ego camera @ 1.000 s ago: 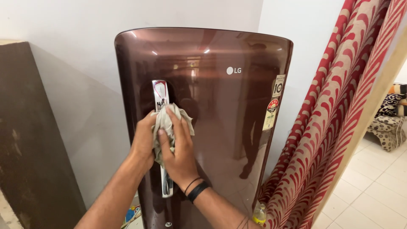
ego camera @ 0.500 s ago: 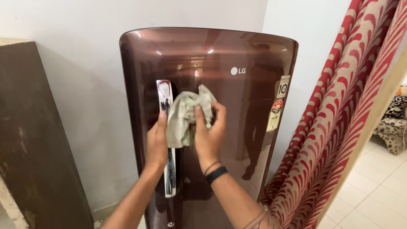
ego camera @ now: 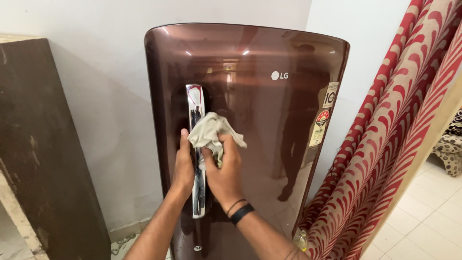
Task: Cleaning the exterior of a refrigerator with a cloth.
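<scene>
A dark wooden board (ego camera: 43, 144) leans well left of the grip, with bare wall between it and the maroon fridge door (ego camera: 260, 144). The left hand (ego camera: 184, 166) is wrapped around the chrome handle (ego camera: 197, 149), whose long axis runs upright; just right, the right hand (ego camera: 224, 171) pinches a crumpled pale cloth (ego camera: 211, 135) against the handle's upper half. Farther right, the door's edge nears a red patterned curtain (ego camera: 385, 144).
</scene>
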